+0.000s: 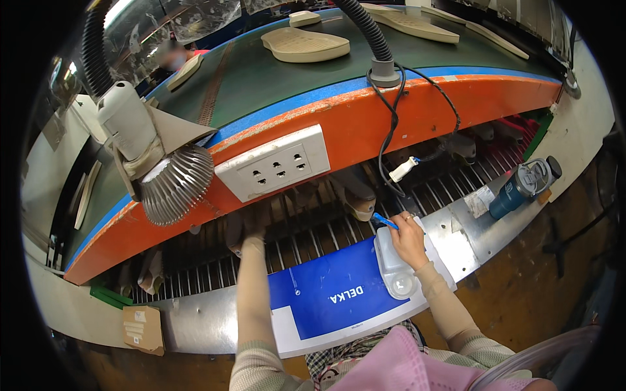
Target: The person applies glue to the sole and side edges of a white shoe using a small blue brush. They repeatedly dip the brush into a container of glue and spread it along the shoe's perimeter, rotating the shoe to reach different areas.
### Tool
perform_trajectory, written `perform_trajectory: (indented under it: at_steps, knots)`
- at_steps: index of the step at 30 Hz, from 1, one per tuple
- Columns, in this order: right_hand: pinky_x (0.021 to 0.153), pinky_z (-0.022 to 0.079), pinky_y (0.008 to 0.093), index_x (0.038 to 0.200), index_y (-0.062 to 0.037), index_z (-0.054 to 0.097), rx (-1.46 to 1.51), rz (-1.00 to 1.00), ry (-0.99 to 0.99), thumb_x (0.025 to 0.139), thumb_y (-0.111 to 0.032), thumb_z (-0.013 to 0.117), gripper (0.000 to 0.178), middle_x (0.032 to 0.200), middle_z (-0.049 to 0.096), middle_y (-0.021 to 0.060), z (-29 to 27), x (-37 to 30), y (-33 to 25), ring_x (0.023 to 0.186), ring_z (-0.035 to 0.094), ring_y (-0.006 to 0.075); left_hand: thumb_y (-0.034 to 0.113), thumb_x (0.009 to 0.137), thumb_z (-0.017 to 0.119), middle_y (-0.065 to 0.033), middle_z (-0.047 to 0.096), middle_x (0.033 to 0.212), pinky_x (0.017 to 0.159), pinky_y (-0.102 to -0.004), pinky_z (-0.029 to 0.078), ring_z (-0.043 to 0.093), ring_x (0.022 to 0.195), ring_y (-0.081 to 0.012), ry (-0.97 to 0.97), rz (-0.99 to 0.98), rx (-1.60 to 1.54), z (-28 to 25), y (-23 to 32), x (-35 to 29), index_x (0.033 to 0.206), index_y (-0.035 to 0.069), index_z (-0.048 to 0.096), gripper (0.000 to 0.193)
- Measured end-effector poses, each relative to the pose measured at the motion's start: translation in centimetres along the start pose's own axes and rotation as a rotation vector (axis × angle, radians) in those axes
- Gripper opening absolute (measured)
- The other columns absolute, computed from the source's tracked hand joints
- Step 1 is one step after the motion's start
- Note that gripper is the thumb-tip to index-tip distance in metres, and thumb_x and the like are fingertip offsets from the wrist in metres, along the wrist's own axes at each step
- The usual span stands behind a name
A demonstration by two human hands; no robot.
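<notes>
My right hand [409, 240] is closed around a slim blue pen-like stick [386, 221], whose tip points up and left toward a dark shoe [357, 199] on the roller rack. Beneath that hand lies a translucent white plastic tray [388, 255] with a round clear cup [401, 285] at its near end. My left hand [254, 223] reaches into the shadow under the orange edge, beside another dark shoe [233, 234]. Its fingers are too dark to make out, so whether it grips that shoe is unclear. A blue and white cardboard sheet [326, 293] lies in front of me.
Above the rack runs a green conveyor belt [248, 85] carrying beige soles [306, 45]. A socket panel [274, 163], a ribbed metal lamp [176, 186] and a dangling cable connector [403, 169] are along the orange edge. A blue bottle [515, 192] stands right; brown cardboard [143, 329] lies left.
</notes>
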State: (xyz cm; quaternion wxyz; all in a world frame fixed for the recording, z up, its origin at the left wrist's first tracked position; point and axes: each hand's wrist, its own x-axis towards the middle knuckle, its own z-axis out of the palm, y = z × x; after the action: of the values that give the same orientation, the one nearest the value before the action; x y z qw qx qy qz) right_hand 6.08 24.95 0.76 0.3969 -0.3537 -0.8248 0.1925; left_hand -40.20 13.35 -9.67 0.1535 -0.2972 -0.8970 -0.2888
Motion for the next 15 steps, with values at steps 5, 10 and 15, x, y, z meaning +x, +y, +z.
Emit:
perform_trajectory:
  at_steps: [5, 10, 15]
  knots:
    - [0.068, 0.050, 0.0466, 0.090, -0.0039, 0.066, -0.027, -0.059, 0.031, 0.087, -0.008, 0.065, 0.005, 0.088, 0.059, 0.0127, 0.2, 0.1, 0.2, 0.082, 0.062, 0.0360, 0.051, 0.093, 0.055, -0.0182, 0.041, 0.152, 0.113, -0.0544, 0.031, 0.036, 0.140, -0.0360, -0.181, -0.020, 0.362, -4.9, -4.5, 0.9, 0.149, 0.009, 0.040, 0.071]
    - [0.071, 0.050, 0.0473, 0.090, -0.0048, 0.066, -0.062, -0.093, -0.008, 0.085, -0.006, 0.065, 0.005, 0.089, 0.060, 0.0131, 0.3, -0.1, 0.4, 0.085, 0.063, 0.0366, 0.057, 0.090, 0.056, -0.0181, 0.036, 0.156, 0.115, -0.0572, 0.025, 0.029, 0.145, -0.0372, -0.270, 0.041, 0.573, -7.4, -2.9, -1.3, 0.152, 0.011, 0.037, 0.080]
    - [0.070, 0.049, 0.0469, 0.088, -0.0039, 0.066, -0.073, -0.099, -0.015, 0.087, -0.009, 0.067, 0.005, 0.087, 0.059, 0.0129, 0.5, -0.2, 0.2, 0.082, 0.062, 0.0357, 0.063, 0.086, 0.057, -0.0180, 0.031, 0.160, 0.118, -0.0600, 0.019, 0.021, 0.149, -0.0385, -0.240, 0.177, 0.571, -5.5, 1.6, -1.8, 0.154, 0.012, 0.033, 0.088]
